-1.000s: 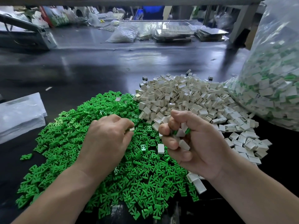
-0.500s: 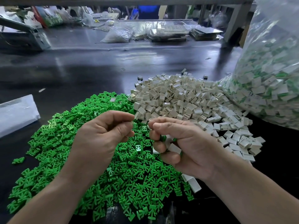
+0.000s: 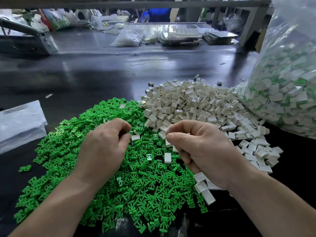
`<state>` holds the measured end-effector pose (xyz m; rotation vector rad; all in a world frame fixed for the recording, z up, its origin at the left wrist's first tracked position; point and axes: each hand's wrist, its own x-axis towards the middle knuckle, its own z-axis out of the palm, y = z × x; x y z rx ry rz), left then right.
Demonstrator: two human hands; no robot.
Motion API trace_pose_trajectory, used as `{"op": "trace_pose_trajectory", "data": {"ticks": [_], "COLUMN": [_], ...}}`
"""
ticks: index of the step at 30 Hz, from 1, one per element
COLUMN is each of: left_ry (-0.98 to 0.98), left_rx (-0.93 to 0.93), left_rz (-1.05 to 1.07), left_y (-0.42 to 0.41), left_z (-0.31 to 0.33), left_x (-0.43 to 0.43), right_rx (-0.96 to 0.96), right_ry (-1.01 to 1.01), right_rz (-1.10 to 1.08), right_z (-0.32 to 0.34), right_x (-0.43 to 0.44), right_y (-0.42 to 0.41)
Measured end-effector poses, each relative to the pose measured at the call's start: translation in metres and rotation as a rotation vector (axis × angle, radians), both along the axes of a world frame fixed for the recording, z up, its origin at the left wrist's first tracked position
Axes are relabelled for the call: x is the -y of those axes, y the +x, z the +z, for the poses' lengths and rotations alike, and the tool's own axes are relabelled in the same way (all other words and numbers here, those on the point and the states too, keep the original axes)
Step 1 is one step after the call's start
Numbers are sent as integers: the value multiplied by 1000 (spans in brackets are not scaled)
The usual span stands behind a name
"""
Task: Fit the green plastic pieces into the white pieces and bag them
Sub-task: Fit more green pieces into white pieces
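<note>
Left hand [image 3: 102, 147] pinches one small white rectangular plastic cap [image 3: 135, 137]. Right hand [image 3: 201, 147] is curled round several more. Below: green plastic clip heap [image 3: 136, 194], barely dented. Beyond: white cap heap [image 3: 188, 103]. Far right: clear plastic bag [image 3: 282, 100], well filled with fitted pieces. Much left.

Bare dark table [image 3: 102, 77] beyond piles; bulging bag [image 3: 289, 79] blocks right.

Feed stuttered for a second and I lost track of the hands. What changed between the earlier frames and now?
The left hand lifted off the green pile and drew up close to the right hand; it now pinches a white piece at its fingertips. The right hand still grips several white pieces. The white pile and the bag stayed put.
</note>
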<state>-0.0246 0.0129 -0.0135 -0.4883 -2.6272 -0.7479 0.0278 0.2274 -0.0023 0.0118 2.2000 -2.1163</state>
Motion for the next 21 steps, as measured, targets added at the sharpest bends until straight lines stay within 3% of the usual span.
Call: {"op": "trace_pose_trajectory", "data": {"ticks": [6, 21], "left_ry": [-283, -140], "left_rx": [18, 48], "left_rz": [-94, -170], "left_y": [-5, 1], "left_z": [-5, 0], "left_x": [-4, -6], "right_rx": [-11, 1], "right_ry": [6, 14], "right_rz": [11, 46], "right_z": [-2, -5], "right_x": [1, 2], "right_y": [0, 0]}}
